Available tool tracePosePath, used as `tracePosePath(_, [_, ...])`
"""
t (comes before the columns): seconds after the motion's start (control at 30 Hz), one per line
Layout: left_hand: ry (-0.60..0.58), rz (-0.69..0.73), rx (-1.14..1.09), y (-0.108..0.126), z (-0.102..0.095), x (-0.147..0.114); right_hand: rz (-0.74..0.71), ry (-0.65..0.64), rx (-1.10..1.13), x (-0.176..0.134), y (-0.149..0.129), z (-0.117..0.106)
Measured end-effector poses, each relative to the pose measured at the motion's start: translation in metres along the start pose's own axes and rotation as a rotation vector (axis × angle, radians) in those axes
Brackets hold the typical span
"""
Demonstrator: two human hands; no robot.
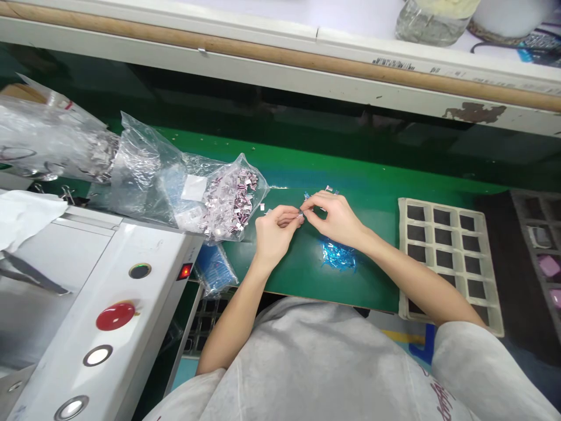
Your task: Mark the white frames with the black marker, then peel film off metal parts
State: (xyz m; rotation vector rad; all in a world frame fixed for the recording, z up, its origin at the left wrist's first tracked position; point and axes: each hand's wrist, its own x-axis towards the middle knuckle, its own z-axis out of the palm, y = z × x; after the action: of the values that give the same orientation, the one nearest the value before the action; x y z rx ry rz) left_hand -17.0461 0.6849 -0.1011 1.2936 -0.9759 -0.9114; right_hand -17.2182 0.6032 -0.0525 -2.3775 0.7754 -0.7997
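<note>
My left hand (277, 230) and my right hand (332, 215) meet over the green table, fingertips nearly touching. Both are closed in a pinch around a tiny silvery piece (301, 214), mostly hidden by the fingers; its kind is too small to tell. Just below my right hand lies a pile of shiny blue film strips (337, 255). A few small pieces (328, 189) rest beyond its knuckles. Left of my left hand, a clear plastic bag (232, 202) spills many small silvery and dark pieces near its mouth.
A cream compartment tray (446, 211) with dark cells stands at the right, under my right forearm. On the left is a white machine (144, 304) with a red button (115, 316). More plastic bags (52, 137) lie behind it. A shelf edge (280, 49) runs across the back.
</note>
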Motion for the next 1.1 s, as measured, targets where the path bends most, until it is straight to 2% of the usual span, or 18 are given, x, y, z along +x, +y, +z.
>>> tracePosePath(0.33, [-0.034,-0.012,-0.006,0.0,-0.001,0.0,0.022,-0.021,0.002,0.0,0.003,0.002])
tracePosePath(0.43, [-0.056,-0.037,-0.021,-0.001,-0.002,-0.001,0.069,-0.015,0.091,-0.001,0.005,0.001])
tracePosePath(0.6, [-0.101,-0.046,-0.012,0.001,-0.005,-0.002,0.066,-0.119,0.245,0.0,0.006,-0.003])
tracePosePath(0.7, [-0.116,0.015,0.172,0.007,-0.016,0.002,0.075,-0.131,0.172,0.002,0.01,-0.005])
tracePosePath(0.9, [0.04,0.234,0.863,0.008,-0.054,0.026,0.122,-0.153,-0.082,0.007,0.032,-0.004])
tracePosePath(0.97, [0.049,0.243,0.964,0.005,-0.06,0.032,0.122,-0.152,-0.127,0.009,0.038,-0.002])
tracePosePath(1.1, [0.031,0.216,1.024,0.001,-0.063,0.038,0.104,-0.091,-0.159,0.014,0.044,-0.004])
